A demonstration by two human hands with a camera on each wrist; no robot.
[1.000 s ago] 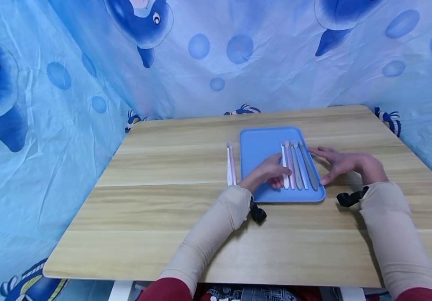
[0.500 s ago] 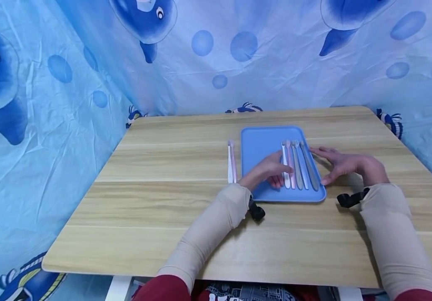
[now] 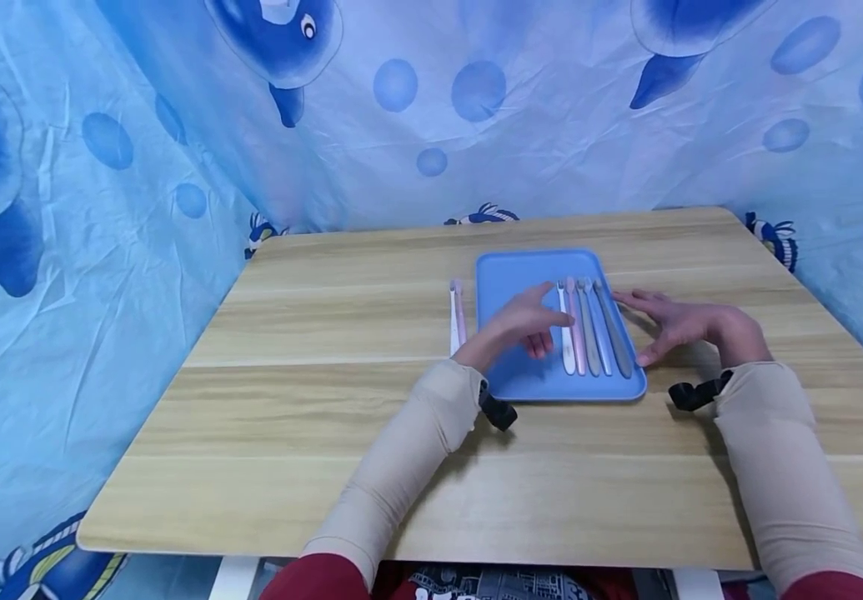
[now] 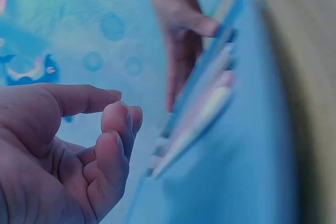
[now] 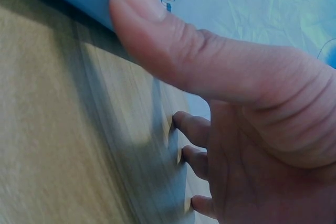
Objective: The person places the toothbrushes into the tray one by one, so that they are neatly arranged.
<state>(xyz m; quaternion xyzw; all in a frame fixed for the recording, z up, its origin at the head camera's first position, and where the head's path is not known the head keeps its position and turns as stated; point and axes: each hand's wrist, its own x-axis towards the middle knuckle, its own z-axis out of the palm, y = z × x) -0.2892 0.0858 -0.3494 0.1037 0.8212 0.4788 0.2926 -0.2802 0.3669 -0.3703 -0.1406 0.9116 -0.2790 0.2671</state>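
A blue tray (image 3: 515,268) lies on the table with a row of several toothbrushes side by side in its right half. From left to right I see a white toothbrush (image 3: 569,353), a pink toothbrush (image 3: 580,355), a grey one, a pale blue one (image 3: 602,343) and a darker grey one (image 3: 618,347). My left hand (image 3: 523,322) hovers over the tray just left of the row, fingers loosely bent and nothing held, as the left wrist view confirms. My right hand (image 3: 682,325) has its thumb (image 5: 149,24) against the tray's right edge, other fingers spread on the table.
Left of the tray, a white toothbrush (image 3: 454,323) and a pink one (image 3: 460,312) lie on the wooden table (image 3: 311,425), partly hidden behind my left forearm. A blue dolphin-print curtain (image 3: 431,100) hangs behind and beside the table.
My left hand has lifted off the white toothbrush and shifted slightly left and away, its fingers loosened. The right hand stays at the tray's edge.
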